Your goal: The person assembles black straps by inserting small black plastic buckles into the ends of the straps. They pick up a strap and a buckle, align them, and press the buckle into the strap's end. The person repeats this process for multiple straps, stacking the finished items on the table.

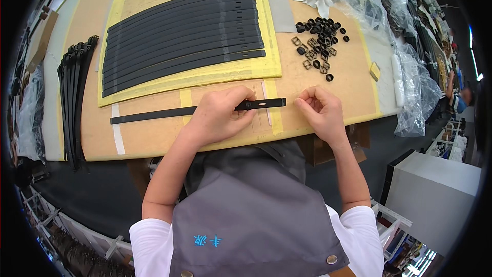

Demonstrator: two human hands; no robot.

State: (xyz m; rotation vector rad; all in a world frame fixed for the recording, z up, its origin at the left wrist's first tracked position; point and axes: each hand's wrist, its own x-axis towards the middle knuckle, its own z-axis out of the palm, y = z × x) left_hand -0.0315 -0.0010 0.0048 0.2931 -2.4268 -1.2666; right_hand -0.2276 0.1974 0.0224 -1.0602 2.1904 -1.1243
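A single black belt strap (154, 116) lies across the near part of the table. My left hand (219, 114) is closed on it close to its slotted right end (271, 103), which sticks out past the fingers. A small black loop seems to sit on the strap beside my fingertips. Just right of that end, my right hand (322, 112) is raised with thumb and fingers pinched together, apart from the strap. Whatever it holds, if anything, is too small to make out. Beyond it lies a pile of black belt loops (323, 36) and bronze-coloured buckles (307, 64).
Several black straps (179, 41) lie side by side on a yellow-edged board (274, 66). A bundle of belts (76, 97) hangs over the table's left edge. Clear plastic wrap (359, 0), a white cloth (316, 1) and a yellow block (374, 71) are on the right.
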